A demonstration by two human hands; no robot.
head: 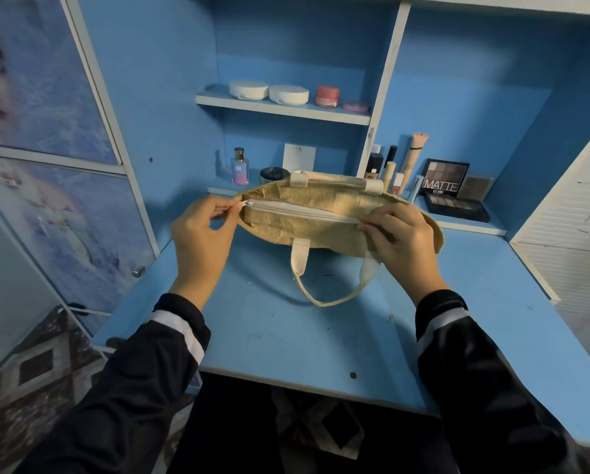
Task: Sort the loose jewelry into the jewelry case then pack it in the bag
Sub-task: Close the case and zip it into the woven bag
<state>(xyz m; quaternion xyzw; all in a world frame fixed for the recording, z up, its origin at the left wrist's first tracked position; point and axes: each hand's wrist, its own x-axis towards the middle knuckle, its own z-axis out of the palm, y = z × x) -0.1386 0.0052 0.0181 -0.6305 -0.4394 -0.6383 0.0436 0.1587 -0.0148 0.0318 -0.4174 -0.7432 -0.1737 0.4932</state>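
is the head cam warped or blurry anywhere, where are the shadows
Head view: wide-angle bend bows the cabinet upright and the edges of the desk; the centre is sharp, the zipper on the bag and the MATTE palette readable; the door poster at left smears; soft light, a handle shadow on the desk, no glare.

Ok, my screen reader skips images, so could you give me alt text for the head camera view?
Two hands hold a tan woven bag over a blue desk: the left hand pinches the zip pull at one end, the right hand grips the other end. Makeup stands on shelves behind.
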